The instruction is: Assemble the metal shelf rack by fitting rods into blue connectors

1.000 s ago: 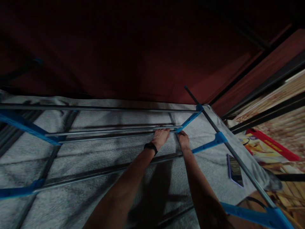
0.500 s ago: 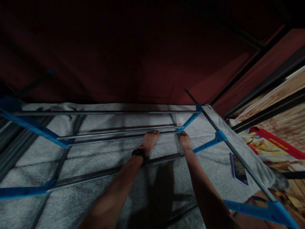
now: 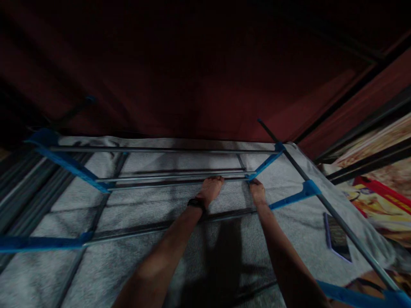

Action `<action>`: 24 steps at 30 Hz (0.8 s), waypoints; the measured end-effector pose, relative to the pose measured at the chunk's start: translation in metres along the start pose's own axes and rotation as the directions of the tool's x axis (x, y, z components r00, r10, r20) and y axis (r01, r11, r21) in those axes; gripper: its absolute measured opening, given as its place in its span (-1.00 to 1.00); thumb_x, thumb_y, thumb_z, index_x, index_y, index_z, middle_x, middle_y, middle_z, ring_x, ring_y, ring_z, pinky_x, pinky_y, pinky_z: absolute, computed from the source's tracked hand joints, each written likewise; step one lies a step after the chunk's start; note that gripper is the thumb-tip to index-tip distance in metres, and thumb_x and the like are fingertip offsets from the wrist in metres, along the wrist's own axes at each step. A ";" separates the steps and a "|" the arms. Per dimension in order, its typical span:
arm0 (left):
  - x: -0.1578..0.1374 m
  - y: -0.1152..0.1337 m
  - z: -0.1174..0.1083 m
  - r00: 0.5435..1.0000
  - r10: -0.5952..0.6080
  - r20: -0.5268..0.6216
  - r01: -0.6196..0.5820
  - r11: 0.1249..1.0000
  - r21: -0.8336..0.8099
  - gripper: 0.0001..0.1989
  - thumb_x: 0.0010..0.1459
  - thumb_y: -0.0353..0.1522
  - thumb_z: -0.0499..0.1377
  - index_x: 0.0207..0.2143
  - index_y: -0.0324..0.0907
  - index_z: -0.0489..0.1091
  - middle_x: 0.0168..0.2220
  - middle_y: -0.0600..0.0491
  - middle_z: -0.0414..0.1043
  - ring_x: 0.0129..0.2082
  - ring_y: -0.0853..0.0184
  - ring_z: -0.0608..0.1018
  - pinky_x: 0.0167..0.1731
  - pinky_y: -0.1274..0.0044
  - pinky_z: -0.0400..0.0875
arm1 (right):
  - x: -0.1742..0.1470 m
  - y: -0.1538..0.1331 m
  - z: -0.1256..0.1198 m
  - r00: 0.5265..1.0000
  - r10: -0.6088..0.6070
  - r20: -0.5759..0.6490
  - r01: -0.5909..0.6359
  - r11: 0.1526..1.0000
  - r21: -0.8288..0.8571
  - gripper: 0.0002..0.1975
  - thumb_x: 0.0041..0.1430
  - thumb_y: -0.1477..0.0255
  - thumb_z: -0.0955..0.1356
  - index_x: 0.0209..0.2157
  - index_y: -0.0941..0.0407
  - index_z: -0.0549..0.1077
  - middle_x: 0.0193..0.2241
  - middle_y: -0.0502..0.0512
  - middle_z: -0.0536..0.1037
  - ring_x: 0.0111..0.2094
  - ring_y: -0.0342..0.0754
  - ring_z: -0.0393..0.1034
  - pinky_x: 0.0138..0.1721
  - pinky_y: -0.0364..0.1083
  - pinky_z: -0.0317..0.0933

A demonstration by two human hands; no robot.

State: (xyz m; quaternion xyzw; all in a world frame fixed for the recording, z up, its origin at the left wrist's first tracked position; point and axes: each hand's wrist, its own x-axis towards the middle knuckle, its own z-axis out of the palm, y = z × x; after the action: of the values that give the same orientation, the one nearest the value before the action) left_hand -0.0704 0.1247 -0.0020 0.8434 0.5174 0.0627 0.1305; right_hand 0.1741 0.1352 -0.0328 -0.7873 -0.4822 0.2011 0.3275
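Observation:
A rack frame of thin metal tubes and blue plastic connectors lies over a grey fleecy cloth. My left hand [image 3: 212, 189], with a black band at the wrist, has its fingers curled over the lower metal tube [image 3: 154, 185] of a close pair. Farther right, my right hand [image 3: 257, 191] is closed at the inner end of a blue connector [image 3: 265, 166], where those tubes meet it. Its fingertips are partly hidden. Another blue connector [image 3: 297, 198] juts out beside my right forearm. On the left, a long blue connector [image 3: 72, 167] bears the tubes' other ends.
The grey cloth [image 3: 135, 216] spreads under the frame, up to a dark red panel [image 3: 218, 107]. A purple-edged phone [image 3: 338, 237] lies on it at right. Beyond a slanting tube is a red and yellow box [image 3: 382, 199]. Several dark tubes [image 3: 35, 201] lie at left.
The whole scene has shifted rightward in view, most strongly at the left side, as my head turned slightly. Both hands keep their places on the frame.

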 end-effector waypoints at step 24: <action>-0.044 -0.003 0.011 0.971 -0.057 -0.233 0.056 0.998 -0.012 -0.55 0.37 -0.49 0.02 0.28 -0.26 0.32 0.23 -0.16 0.41 0.21 0.17 0.43 0.27 0.31 0.26 | -0.018 0.013 0.010 0.993 -0.115 -0.003 0.114 0.983 -0.145 -0.51 0.14 0.35 0.24 0.04 0.18 0.55 -0.25 0.25 0.62 -0.17 0.14 0.53 -0.06 0.06 0.36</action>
State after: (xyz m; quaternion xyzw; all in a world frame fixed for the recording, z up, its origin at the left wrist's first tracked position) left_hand -0.0901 0.0853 -0.0119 0.8148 0.5529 0.1587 0.0728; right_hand 0.1675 0.1187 -0.0492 -0.7811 -0.5381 0.1421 0.2832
